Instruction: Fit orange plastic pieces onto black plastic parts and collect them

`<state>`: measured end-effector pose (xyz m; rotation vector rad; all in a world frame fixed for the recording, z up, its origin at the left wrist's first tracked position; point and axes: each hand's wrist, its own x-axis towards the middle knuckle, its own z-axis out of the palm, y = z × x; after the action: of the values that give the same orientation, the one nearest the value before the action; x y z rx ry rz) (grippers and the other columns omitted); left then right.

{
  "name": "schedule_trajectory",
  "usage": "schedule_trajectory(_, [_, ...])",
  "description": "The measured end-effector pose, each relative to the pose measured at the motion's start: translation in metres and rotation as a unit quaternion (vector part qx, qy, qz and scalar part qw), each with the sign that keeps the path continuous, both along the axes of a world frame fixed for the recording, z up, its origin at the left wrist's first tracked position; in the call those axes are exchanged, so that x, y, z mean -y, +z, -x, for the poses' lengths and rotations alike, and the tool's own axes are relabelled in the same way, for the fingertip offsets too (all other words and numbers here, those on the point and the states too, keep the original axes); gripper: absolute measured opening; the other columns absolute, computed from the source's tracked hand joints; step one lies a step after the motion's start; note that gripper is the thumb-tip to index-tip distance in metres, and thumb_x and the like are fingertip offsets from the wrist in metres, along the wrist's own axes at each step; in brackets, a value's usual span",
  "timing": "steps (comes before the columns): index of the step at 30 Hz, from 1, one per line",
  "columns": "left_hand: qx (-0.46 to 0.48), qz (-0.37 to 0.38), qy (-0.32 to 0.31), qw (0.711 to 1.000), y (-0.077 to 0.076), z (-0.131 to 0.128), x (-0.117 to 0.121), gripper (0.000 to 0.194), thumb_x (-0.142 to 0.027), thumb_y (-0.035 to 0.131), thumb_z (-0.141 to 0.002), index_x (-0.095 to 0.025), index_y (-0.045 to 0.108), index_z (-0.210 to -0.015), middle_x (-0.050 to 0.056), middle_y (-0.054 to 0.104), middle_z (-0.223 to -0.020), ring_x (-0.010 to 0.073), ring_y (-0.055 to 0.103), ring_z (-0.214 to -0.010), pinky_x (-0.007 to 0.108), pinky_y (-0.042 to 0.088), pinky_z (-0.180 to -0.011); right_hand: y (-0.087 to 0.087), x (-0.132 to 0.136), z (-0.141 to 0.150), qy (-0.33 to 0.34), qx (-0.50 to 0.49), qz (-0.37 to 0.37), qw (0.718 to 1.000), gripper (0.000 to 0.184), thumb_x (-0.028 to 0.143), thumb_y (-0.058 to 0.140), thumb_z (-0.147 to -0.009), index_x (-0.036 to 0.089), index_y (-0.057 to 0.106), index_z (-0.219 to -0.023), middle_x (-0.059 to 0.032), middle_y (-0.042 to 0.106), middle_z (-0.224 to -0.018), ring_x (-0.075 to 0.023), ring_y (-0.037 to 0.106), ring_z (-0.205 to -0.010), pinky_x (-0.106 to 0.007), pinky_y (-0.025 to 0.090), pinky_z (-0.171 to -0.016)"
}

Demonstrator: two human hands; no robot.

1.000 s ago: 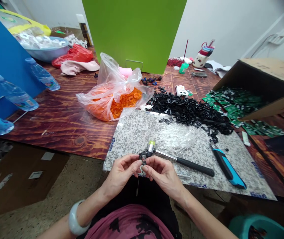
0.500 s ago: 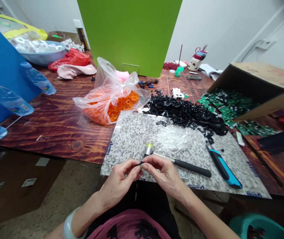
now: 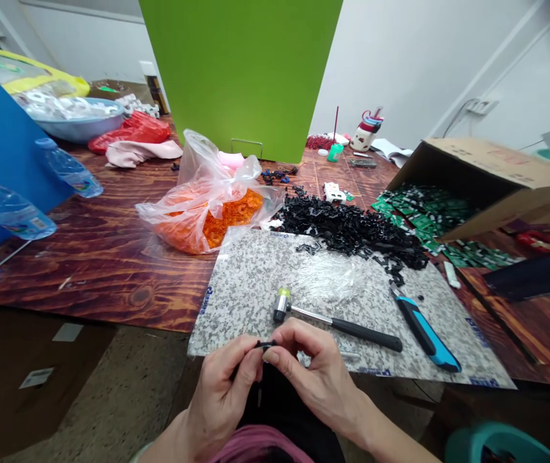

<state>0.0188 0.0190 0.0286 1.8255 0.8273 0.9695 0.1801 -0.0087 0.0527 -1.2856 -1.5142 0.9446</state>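
Note:
A small black plastic part (image 3: 265, 345) is pinched between the fingertips of both hands, just off the front edge of the speckled board (image 3: 236, 276). My left hand (image 3: 229, 376) grips its left end, and my right hand (image 3: 311, 370) has the right end between thumb and forefinger. Fingers cover much of the part. Beyond them lies a small mallet (image 3: 282, 305) with a yellow face and black handle. A heap of thin clear strips (image 3: 330, 278) is behind it. Black plastic parts (image 3: 347, 225) are piled at the board's back edge.
A blue-black utility knife (image 3: 426, 331) lies on the board's right. An open carton (image 3: 491, 167) spills green circuit boards (image 3: 424, 209). Left of the pile sits a clear bag of orange pieces (image 3: 202, 218). Water bottles (image 3: 69, 167) stand far left; a teal bin (image 3: 501, 440) is below right.
Both hands have come lower and closer to my body with the black part, away from the mallet head. The part is now turned so it lies level between the fingertips. The view has tilted upward.

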Motion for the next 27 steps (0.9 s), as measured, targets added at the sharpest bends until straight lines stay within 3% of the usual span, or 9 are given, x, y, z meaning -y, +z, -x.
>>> schedule_trajectory(4, [0.011, -0.047, -0.002, 0.999, 0.011, 0.004, 0.009, 0.019, -0.006, 0.047, -0.087, -0.022, 0.055, -0.081, -0.005, 0.047, -0.062, 0.0081, 0.042, -0.049, 0.018, 0.035, -0.051, 0.013, 0.004, 0.005, 0.007, 0.05, -0.114, 0.992, 0.015, 0.019, 0.055, -0.088, 0.017, 0.053, -0.073, 0.0023, 0.048, -0.063, -0.0101, 0.044, -0.058, -0.023, 0.034, -0.055])
schedule_trajectory(6, [0.01, -0.041, 0.003, 0.999, 0.009, 0.006, 0.01, 0.019, -0.006, 0.047, -0.088, -0.022, 0.056, -0.081, -0.005, 0.047, -0.062, 0.0082, 0.041, -0.048, 0.019, 0.035, -0.051, 0.013, 0.003, 0.006, 0.014, 0.061, -0.133, 0.989, 0.015, 0.017, 0.054, -0.087, 0.017, 0.053, -0.073, 0.0023, 0.047, -0.063, -0.01, 0.044, -0.058, -0.022, 0.034, -0.055])
schedule_trajectory(10, [0.001, 0.044, 0.036, 0.998, -0.005, 0.004, -0.001, 0.022, -0.017, 0.045, -0.092, -0.019, 0.057, -0.074, -0.004, 0.043, -0.057, 0.0098, 0.041, -0.05, 0.02, 0.034, -0.05, 0.003, -0.013, 0.004, 0.02, 0.065, -0.063, 0.996, 0.019, 0.023, 0.054, -0.089, 0.016, 0.056, -0.071, 0.0027, 0.049, -0.061, -0.0089, 0.045, -0.055, -0.021, 0.034, -0.053])
schedule_trajectory(12, [0.017, 0.113, 0.053, 0.992, -0.015, 0.002, -0.01, 0.027, -0.027, 0.045, -0.094, -0.019, 0.057, -0.071, -0.004, 0.041, -0.057, 0.0104, 0.04, -0.051, 0.02, 0.034, -0.05, -0.002, -0.032, -0.001, 0.063, 0.08, -0.031, 0.994, 0.021, 0.027, 0.056, -0.088, 0.016, 0.058, -0.071, 0.003, 0.052, -0.06, -0.0083, 0.046, -0.054, -0.019, 0.035, -0.051])
schedule_trajectory(15, [0.076, 0.231, 0.083, 0.966, -0.029, -0.001, -0.022, 0.031, -0.041, 0.046, -0.093, -0.018, 0.057, -0.074, -0.004, 0.042, -0.059, 0.0102, 0.038, -0.053, 0.019, 0.034, -0.05, -0.004, -0.083, -0.013, 0.106, 0.164, -0.04, 0.98, 0.02, 0.031, 0.057, -0.088, 0.016, 0.063, -0.075, 0.0018, 0.062, -0.067, -0.0087, 0.054, -0.059, -0.018, 0.039, -0.056])
schedule_trajectory(19, [0.169, 0.359, 0.128, 0.909, -0.042, -0.002, -0.028, 0.037, -0.055, 0.058, -0.082, -0.018, 0.058, -0.075, -0.003, 0.051, -0.069, 0.0093, 0.043, -0.058, 0.016, 0.038, -0.051, -0.013, -0.183, -0.026, -0.001, 0.3, -0.06, 0.952, 0.027, 0.034, 0.051, -0.092, 0.015, 0.064, -0.078, -0.001, 0.066, -0.074, -0.0112, 0.059, -0.068, -0.021, 0.043, -0.063])
schedule_trajectory(23, [0.211, 0.426, 0.157, 0.866, -0.046, -0.001, -0.029, 0.04, -0.057, 0.065, -0.075, -0.017, 0.06, -0.076, 0.0, 0.059, -0.077, 0.0097, 0.049, -0.064, 0.016, 0.043, -0.056, -0.034, -0.276, -0.025, -0.061, 0.36, -0.037, 0.93, 0.021, 0.031, 0.052, -0.093, 0.013, 0.063, -0.096, -0.0051, 0.065, -0.094, -0.016, 0.062, -0.084, -0.033, 0.051, -0.076])
schedule_trajectory(27, [0.226, 0.457, 0.168, 0.844, -0.044, 0.0, -0.033, 0.042, -0.056, 0.069, -0.071, -0.017, 0.063, -0.082, 0.001, 0.061, -0.079, 0.0118, 0.053, -0.067, 0.02, 0.046, -0.06, -0.058, -0.327, -0.019, -0.067, 0.413, -0.006, 0.908, 0.026, 0.031, 0.055, -0.092, 0.017, 0.057, -0.114, -0.0075, 0.059, -0.115, -0.0193, 0.06, -0.097, -0.039, 0.052, -0.082])
